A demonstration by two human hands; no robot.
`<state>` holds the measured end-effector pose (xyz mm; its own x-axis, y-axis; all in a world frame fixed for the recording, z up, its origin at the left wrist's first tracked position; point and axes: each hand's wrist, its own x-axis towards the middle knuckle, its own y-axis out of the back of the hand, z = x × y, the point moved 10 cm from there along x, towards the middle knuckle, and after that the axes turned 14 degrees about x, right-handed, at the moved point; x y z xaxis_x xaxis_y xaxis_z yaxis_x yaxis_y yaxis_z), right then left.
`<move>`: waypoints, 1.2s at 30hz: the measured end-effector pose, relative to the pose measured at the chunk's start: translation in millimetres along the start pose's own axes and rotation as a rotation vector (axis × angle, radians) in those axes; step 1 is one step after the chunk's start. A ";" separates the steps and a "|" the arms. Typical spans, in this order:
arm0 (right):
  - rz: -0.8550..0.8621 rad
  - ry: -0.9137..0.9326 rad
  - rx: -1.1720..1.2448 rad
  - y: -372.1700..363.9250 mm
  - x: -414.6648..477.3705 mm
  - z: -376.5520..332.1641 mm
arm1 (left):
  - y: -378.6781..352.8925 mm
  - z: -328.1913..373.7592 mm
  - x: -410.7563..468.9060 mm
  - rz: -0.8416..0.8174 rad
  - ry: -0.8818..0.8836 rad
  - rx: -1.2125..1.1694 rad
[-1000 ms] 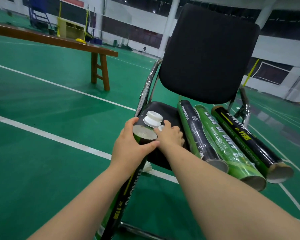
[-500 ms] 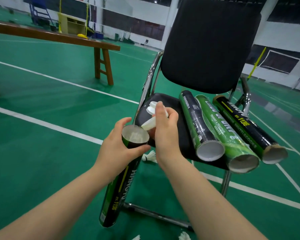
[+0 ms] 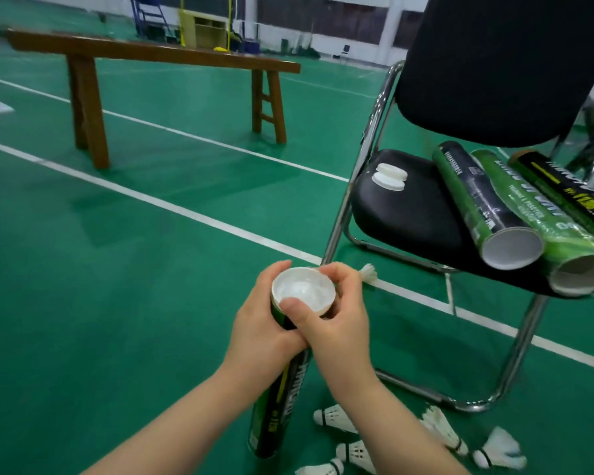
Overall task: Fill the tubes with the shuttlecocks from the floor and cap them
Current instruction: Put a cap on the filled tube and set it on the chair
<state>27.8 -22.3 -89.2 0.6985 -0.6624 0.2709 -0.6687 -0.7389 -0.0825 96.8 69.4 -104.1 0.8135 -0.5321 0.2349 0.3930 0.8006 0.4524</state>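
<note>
The tube (image 3: pixel 278 406), over the floor (image 3: pixel 151 303), is gripped below its mouth by the left hand (image 3: pixel 258 327). The cap (image 3: pixel 303 289) (white) is pinched onto it by the fingers (image 3: pixel 338 274) of the right hand (image 3: pixel 340 327), and is best pressed down squarely

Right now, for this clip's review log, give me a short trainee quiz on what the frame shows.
1. True or false: the white cap sits at the mouth of the held tube.
2. How many tubes lie on the chair? A two, B three, C four.
3. Fill in: the spare caps rest on the chair's ____.
Key: 1 true; 2 B; 3 seat.
</note>
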 end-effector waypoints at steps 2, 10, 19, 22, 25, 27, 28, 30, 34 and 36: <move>-0.036 -0.011 -0.032 -6.7 -9.6 5.4 | 1.2 -8.0 -8.3 -0.001 0.022 -0.018; -0.077 -0.002 -0.101 -17.5 -22.8 8.4 | -1.7 -17.8 -17.1 -0.159 -0.004 -0.172; -0.055 -0.120 0.069 -23.5 -25.5 21.5 | -1.1 -28.3 -12.0 -0.197 0.183 -0.627; -0.043 -0.173 0.184 -28.0 -27.0 26.2 | -3.6 -28.4 -12.3 -0.189 0.200 -0.635; -0.030 -0.234 0.277 -27.9 -26.5 30.4 | -3.3 -27.8 -12.0 -0.172 0.219 -0.671; -0.002 -0.270 0.317 -24.6 -28.0 33.0 | -5.6 -26.1 -13.1 -0.168 0.221 -0.687; 0.012 -0.290 0.335 -23.7 -29.8 34.5 | -6.2 -25.5 -14.1 -0.164 0.219 -0.684; 0.033 -0.335 0.354 -23.3 -32.9 36.4 | -5.2 -26.6 -14.4 -0.145 0.222 -0.672; 0.031 -0.434 0.363 -25.3 -33.2 35.6 | -1.8 -29.9 -11.9 -0.132 0.220 -0.660; 0.030 -0.460 0.368 -24.8 -33.3 33.6 | -2.5 -30.4 -11.4 -0.136 0.220 -0.648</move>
<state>29.7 14.0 -128.4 0.7747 -0.6079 -0.1741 -0.6146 -0.6591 -0.4335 99.6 81.8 -134.0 0.7798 -0.6260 0.0018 0.6186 0.7703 -0.1547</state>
